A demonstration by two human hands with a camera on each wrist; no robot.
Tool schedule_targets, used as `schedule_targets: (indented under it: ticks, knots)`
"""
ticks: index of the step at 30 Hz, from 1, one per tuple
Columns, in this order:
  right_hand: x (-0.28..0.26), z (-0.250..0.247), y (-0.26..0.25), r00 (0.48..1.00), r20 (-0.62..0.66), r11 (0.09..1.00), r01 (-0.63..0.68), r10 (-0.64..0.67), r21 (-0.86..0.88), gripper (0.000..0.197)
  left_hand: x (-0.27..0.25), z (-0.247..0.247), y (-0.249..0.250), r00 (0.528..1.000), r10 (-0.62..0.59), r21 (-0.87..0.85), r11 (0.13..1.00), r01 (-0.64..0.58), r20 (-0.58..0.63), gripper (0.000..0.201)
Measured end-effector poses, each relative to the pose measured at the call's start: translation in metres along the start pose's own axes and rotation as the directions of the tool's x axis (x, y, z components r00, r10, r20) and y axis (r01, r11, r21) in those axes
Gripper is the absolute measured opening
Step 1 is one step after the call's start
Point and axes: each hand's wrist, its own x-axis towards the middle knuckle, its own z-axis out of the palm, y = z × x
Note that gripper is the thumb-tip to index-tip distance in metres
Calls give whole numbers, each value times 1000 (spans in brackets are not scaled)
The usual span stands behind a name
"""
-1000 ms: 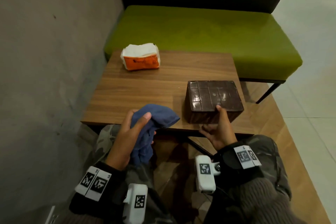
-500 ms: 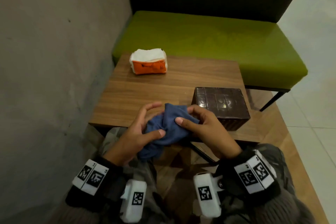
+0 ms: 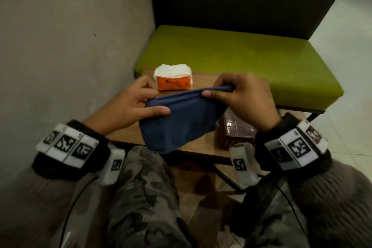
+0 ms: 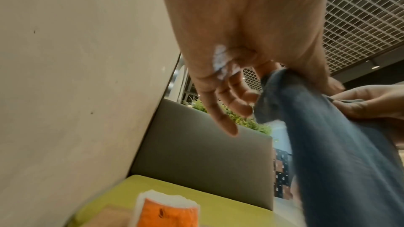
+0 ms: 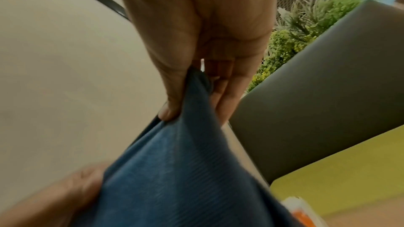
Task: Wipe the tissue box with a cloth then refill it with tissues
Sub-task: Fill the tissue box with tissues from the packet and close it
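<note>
A blue cloth (image 3: 177, 125) hangs stretched between both hands above the near edge of the wooden table (image 3: 128, 135). My left hand (image 3: 138, 104) pinches its left end between thumb and fingers, and the blue cloth (image 4: 323, 144) drapes down from that grip. My right hand (image 3: 239, 94) pinches the right end of the cloth (image 5: 174, 170). The dark brown tissue box (image 3: 237, 131) stands on the table, mostly hidden behind my right hand and the cloth. An orange-and-white tissue pack (image 3: 173, 79) lies at the table's far left.
A green bench seat (image 3: 251, 62) with a dark backrest stands just beyond the table. A grey wall (image 3: 70, 46) runs along the left. My camouflage-trousered legs (image 3: 147, 197) are below the table edge. Pale tiled floor lies to the right.
The right hand left the tissue box and took the cloth. Both hands then rose and pulled apart, spreading the bunched cloth out flat in the air.
</note>
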Motion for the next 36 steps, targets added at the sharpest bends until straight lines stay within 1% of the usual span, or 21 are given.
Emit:
schedule_targets:
  ticks: [2, 4, 6, 9, 12, 15, 16, 18, 20, 21, 22, 23, 24, 25, 26, 28, 30, 32, 33, 35, 36]
  knots:
    - [13, -2, -1, 998, -64, 1000, -13, 11, -22, 22, 6, -15, -9, 997, -51, -135, 989, 57, 49, 55]
    - [26, 0, 2, 996, -86, 997, -39, 33, -63, 21, 11, -28, -22, 981, -141, -226, 959, 169, 135, 63]
    - [39, 6, 11, 992, -103, 991, -78, 67, -106, 25, 16, -37, -40, 961, -203, -138, 963, 231, 187, 58]
    - [58, 16, 28, 983, -132, 979, -149, 130, -141, 32, 22, -50, -69, 950, -266, 76, 963, 257, 165, 65]
    - [73, 25, 42, 973, -143, 974, -197, 181, -108, 36, 33, -60, -88, 944, -289, 78, 957, 280, 160, 65]
    - [91, 20, 48, 950, -250, 975, -211, 188, -69, 32, 46, -61, -100, 907, -357, 34, 933, 359, 223, 64]
    - [97, 16, 49, 941, -290, 978, -199, 174, -57, 33, 47, -60, -107, 893, -371, 31, 926, 376, 253, 60]
    - [105, 9, 52, 933, -329, 984, -172, 146, -50, 37, 45, -56, -119, 861, -415, 78, 908, 411, 293, 40]
    - [107, 9, 55, 935, -328, 984, -165, 133, -71, 37, 41, -52, -130, 864, -437, 181, 898, 401, 250, 22]
    - [106, 9, 57, 936, -322, 984, -168, 140, -60, 35, 38, -50, -135, 869, -446, 237, 887, 397, 214, 32]
    - [106, 9, 60, 933, -325, 985, -171, 152, -33, 34, 35, -50, -142, 875, -449, 279, 876, 392, 180, 49]
    - [105, 8, 61, 926, -336, 983, -183, 174, 3, 35, 31, -49, -144, 877, -459, 300, 864, 403, 142, 60]
    - [105, 5, 63, 916, -347, 979, -202, 202, 37, 36, 27, -49, -151, 875, -477, 284, 853, 437, 86, 58]
    - [104, 3, 65, 906, -349, 971, -230, 240, 71, 37, 23, -50, -153, 848, -530, 210, 830, 516, 13, 44]
    - [103, 2, 68, 899, -339, 960, -262, 279, 94, 37, 20, -50, -152, 808, -588, 87, 803, 589, -39, 28]
    - [101, 6, 70, 901, -279, 943, -314, 333, 112, 39, 17, -47, -145, 730, -680, -149, 730, 667, -61, 30]
    - [99, 19, 68, 911, -220, 937, -336, 349, 96, 40, 17, -46, -133, 700, -714, -278, 674, 684, -10, 26]
    - [96, 37, 59, 911, -136, 920, -376, 389, 107, 38, 22, -40, -109, 712, -702, -265, 683, 681, 22, 22]
    - [94, 47, 53, 904, -80, 905, -411, 421, 110, 39, 26, -36, -99, 731, -683, -204, 714, 670, 13, 25]
    - [88, 66, 41, 871, 41, 859, -490, 490, 148, 37, 38, -24, -73, 781, -625, -119, 775, 621, 11, 30]
    - [84, 74, 35, 853, 102, 831, -521, 511, 195, 34, 43, -17, -60, 791, -610, -120, 784, 609, 33, 28]
